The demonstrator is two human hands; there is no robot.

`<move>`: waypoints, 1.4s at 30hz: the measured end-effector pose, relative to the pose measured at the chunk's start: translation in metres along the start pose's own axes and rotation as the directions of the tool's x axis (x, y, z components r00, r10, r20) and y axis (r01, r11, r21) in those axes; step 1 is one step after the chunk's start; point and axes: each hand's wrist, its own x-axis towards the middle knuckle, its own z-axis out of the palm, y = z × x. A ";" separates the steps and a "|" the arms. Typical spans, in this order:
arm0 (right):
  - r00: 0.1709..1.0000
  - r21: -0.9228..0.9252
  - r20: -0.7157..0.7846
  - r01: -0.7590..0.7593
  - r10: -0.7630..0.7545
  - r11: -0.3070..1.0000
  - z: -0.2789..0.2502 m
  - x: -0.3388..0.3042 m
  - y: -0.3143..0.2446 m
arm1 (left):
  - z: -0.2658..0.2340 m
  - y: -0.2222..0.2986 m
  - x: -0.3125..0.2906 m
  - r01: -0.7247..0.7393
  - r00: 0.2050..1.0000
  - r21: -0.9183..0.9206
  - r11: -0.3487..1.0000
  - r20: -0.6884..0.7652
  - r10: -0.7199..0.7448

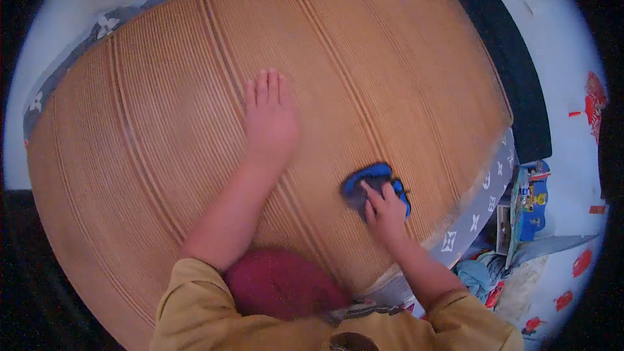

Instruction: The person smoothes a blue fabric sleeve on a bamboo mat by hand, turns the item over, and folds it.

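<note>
A tan striped mat (325, 110) covers the bed in front of me. My left hand (272, 117) lies flat on its middle, fingers stretched forward and holding nothing. Closer to me on the right, my right hand (386, 213) grips a small blue-and-dark object (372, 172) against the mat. One finger points along the top of this object; its underside is hidden, and I cannot make out its exact kind.
A dark headboard (500, 58) borders the mat on the right. Grey patterned bedding (478, 214) shows around the mat's edges. Beyond the near right edge are a blue box-like item (535, 201) and crumpled clothes (478, 276). A dark red rounded shape (286, 283) is near my body.
</note>
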 end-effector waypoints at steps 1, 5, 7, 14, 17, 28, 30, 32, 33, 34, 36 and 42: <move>1.000 0.020 0.007 0.018 -0.018 1.000 -0.001 0.025 -0.004 | 0.004 0.000 -0.001 -0.001 1.000 -0.018 1.000 -0.009 0.001; 0.989 -0.019 -0.041 0.139 -0.139 0.990 0.019 0.156 -0.006 | -0.003 0.005 -0.001 -0.001 1.000 -0.026 1.000 -0.021 0.001; 0.992 -0.020 -0.064 0.111 -0.112 0.994 0.035 0.234 -0.026 | 0.001 -0.003 -0.002 -0.023 0.999 -0.079 0.997 -0.026 0.021; 0.925 -0.118 -0.294 0.216 -0.242 0.969 0.072 0.452 -0.050 | -0.008 -0.002 0.000 0.003 0.996 -0.097 0.995 0.088 0.005; 0.900 -0.141 -0.348 0.227 -0.263 0.964 0.078 0.521 -0.049 | -0.009 -0.005 0.005 0.024 0.994 -0.172 0.985 0.107 -0.005; 0.940 -0.027 -0.303 0.154 -0.155 0.988 0.078 0.439 -0.056 | -0.015 -0.013 0.003 0.020 0.999 -0.257 0.966 0.036 -0.011; 0.951 -0.010 -0.269 0.154 -0.150 0.988 0.065 0.385 -0.049 | -0.006 -0.012 0.002 -0.014 0.999 -0.274 0.962 -0.051 0.000; 0.955 0.001 -0.249 0.165 -0.159 0.986 0.056 0.324 -0.035 | -0.008 -0.011 -0.001 -0.054 0.991 -0.297 0.953 -0.136 0.014; 0.956 0.005 -0.238 0.175 -0.169 0.985 0.050 0.290 -0.031 | -0.011 -0.011 -0.002 -0.046 0.993 -0.275 0.960 -0.116 0.015; 0.973 0.018 -0.180 0.150 -0.144 0.989 0.041 0.256 -0.031 | -0.014 -0.012 -0.002 -0.032 0.995 -0.245 0.969 -0.096 0.008; 0.990 0.038 -0.095 0.108 -0.104 0.993 0.025 0.184 -0.033 | -0.014 -0.015 -0.004 -0.031 0.995 -0.230 0.973 -0.096 0.009; 0.997 0.046 0.070 -0.026 0.023 0.999 -0.010 -0.016 -0.015 | -0.018 -0.006 -0.006 -0.019 0.999 -0.131 0.991 -0.047 0.013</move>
